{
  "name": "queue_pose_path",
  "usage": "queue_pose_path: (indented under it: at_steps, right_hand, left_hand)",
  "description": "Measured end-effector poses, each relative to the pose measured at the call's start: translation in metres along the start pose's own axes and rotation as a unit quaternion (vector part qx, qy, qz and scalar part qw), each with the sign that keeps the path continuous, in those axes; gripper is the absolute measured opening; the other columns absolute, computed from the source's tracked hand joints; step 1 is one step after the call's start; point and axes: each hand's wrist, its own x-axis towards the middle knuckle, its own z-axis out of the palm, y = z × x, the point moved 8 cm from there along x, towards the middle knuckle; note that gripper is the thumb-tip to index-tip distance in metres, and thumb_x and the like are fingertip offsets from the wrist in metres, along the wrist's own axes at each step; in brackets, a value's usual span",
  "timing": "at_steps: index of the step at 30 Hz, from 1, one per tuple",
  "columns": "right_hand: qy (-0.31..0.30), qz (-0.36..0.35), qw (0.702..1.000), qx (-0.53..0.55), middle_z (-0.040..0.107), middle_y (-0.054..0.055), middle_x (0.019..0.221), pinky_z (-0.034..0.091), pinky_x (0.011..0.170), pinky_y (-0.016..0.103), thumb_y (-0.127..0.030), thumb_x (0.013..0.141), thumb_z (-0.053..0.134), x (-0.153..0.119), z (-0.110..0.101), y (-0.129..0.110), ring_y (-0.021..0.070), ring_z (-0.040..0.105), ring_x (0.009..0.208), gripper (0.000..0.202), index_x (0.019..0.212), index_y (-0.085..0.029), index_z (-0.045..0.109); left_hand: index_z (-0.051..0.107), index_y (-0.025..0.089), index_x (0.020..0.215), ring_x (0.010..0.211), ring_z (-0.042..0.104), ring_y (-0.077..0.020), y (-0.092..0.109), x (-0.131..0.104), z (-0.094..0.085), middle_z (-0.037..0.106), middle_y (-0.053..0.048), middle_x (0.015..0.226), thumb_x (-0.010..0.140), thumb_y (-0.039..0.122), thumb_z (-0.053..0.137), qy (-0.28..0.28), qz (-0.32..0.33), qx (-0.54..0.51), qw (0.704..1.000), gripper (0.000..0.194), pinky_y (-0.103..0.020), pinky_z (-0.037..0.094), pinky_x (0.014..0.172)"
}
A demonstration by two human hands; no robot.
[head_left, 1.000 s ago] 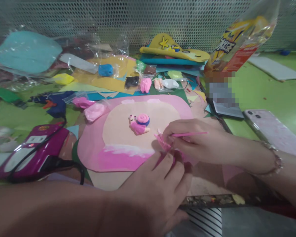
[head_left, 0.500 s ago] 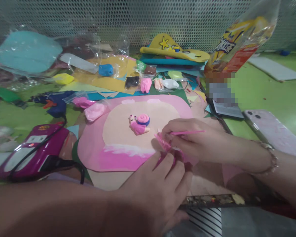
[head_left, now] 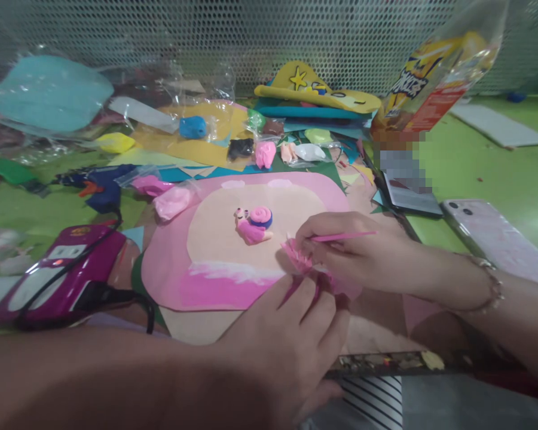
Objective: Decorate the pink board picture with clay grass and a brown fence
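Observation:
In my right hand, pinched between the fingers, is a thin pink clay modelling tool. Its tip is down at a spiky pink clay patch on the right side of the rounded pink and cream paper piece. My left hand lies with fingers stretched out over the paper's lower right edge, just below that patch. A small clay snail with a pink and blue spiral shell rests mid-paper, left of my right hand. Bright pink and white clay spreads along the paper's lower part.
Several bagged clay lumps, among them a pink one, lie behind the paper. A magenta device with a black cord stands left. Phone, snack bag and yellow cut-out are right and back; a perforated metal panel rises behind.
My right hand and the pink tool have shifted very slightly, with the tool's back end a little higher. My left hand stays in place.

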Motion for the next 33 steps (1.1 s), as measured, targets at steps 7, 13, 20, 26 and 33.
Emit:
queue_pose_path:
  at_steps: [7, 13, 20, 26, 33]
  right_hand:
    - [-0.008, -0.004, 1.0, 0.007, 0.065, -0.002, 0.074, 0.035, 0.051, 0.019, -0.013, 0.085, 0.046, 0.0, 0.001, -0.001, 0.008, 0.055, 0.061, 0.019, 0.076, -0.02, 0.062]
    - [-0.011, -0.029, 0.999, 0.013, 0.066, -0.002, 0.076, 0.038, 0.054, 0.018, -0.008, 0.082, 0.047, -0.001, 0.0, -0.004, 0.0072, 0.057, 0.064, 0.019, 0.078, -0.018, 0.063]
    - [0.041, -0.084, 0.995, 0.018, 0.064, 0.001, 0.076, 0.041, 0.061, 0.017, 0.001, 0.077, 0.048, -0.001, -0.009, -0.005, 0.0071, 0.056, 0.068, 0.019, 0.082, -0.012, 0.062]
    - [0.04, -0.091, 0.995, 0.017, 0.065, 0.003, 0.079, 0.042, 0.062, 0.019, -0.002, 0.08, 0.048, -0.001, -0.008, -0.005, 0.0088, 0.057, 0.07, 0.017, 0.082, -0.011, 0.062]
    - [0.036, -0.09, 0.995, 0.022, 0.064, 0.002, 0.077, 0.042, 0.062, 0.018, -0.001, 0.079, 0.048, 0.0, -0.008, -0.005, 0.0082, 0.056, 0.069, 0.017, 0.083, -0.01, 0.062]
  left_hand:
    - [0.046, 0.01, 0.131, 0.114, 0.045, -0.0311, -0.001, 0.0, -0.001, 0.054, -0.013, 0.125, 0.081, 0.059, 0.051, 0.01, -0.001, -0.001, 1.0, 0.07, -0.044, 0.035, 0.097]
    - [0.047, 0.006, 0.128, 0.116, 0.047, -0.0337, 0.001, -0.008, -0.013, 0.053, -0.019, 0.127, 0.083, 0.067, 0.036, 0.073, 0.007, 0.065, 0.995, 0.077, -0.044, 0.034, 0.097]
    - [0.049, -0.003, 0.124, 0.117, 0.047, -0.0423, -0.023, -0.005, -0.014, 0.048, -0.033, 0.127, 0.071, 0.083, 0.03, 0.027, -0.096, 0.118, 0.988, 0.102, -0.049, 0.036, 0.093]
    - [0.05, -0.001, 0.125, 0.114, 0.049, -0.0386, -0.028, 0.0, -0.011, 0.053, -0.027, 0.124, 0.075, 0.08, 0.028, 0.008, -0.081, 0.099, 0.992, 0.098, -0.046, 0.038, 0.091]
    - [0.05, -0.003, 0.125, 0.113, 0.051, -0.0402, -0.025, -0.002, -0.012, 0.053, -0.03, 0.122, 0.073, 0.081, 0.029, 0.024, -0.078, 0.105, 0.991, 0.101, -0.047, 0.037, 0.091]
